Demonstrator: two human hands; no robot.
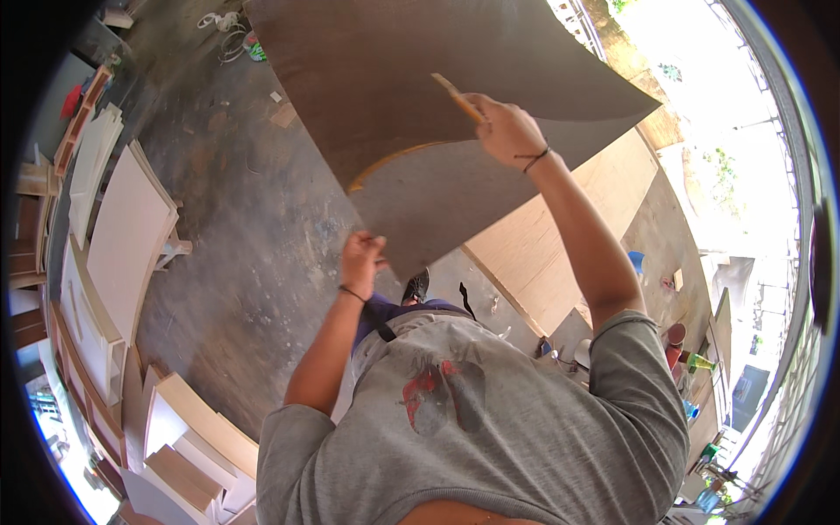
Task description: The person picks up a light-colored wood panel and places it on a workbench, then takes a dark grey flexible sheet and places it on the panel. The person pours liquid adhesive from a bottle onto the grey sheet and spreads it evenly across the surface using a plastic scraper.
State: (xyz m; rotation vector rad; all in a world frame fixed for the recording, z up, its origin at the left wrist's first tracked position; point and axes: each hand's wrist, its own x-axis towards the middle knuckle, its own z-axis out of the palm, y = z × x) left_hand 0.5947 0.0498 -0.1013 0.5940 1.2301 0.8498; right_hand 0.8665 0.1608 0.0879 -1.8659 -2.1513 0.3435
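A large dark brown sheet (pixel 376 79) reaches from the top of the view to a corner in front of my body, its right part bent. A curved yellowish streak (pixel 394 162) crosses it, with a greyer surface below. Over the sheet, my right hand (pixel 509 131) is closed round a slim, flat tool (pixel 457 96) with a yellow-orange handle and a tan far end; its exact kind is unclear. My left hand (pixel 361 262) is at the sheet's left edge near the close corner, fingers bent and pinched on that edge.
A pale wood panel (pixel 560 236) lies to the right, below the sheet. White and tan boards (pixel 131 236) lean along the left side, with cut panels (pixel 188 437) nearer. Small containers (pixel 696 360) stand at right. A cord (pixel 229 39) lies on the stained floor (pixel 236 262).
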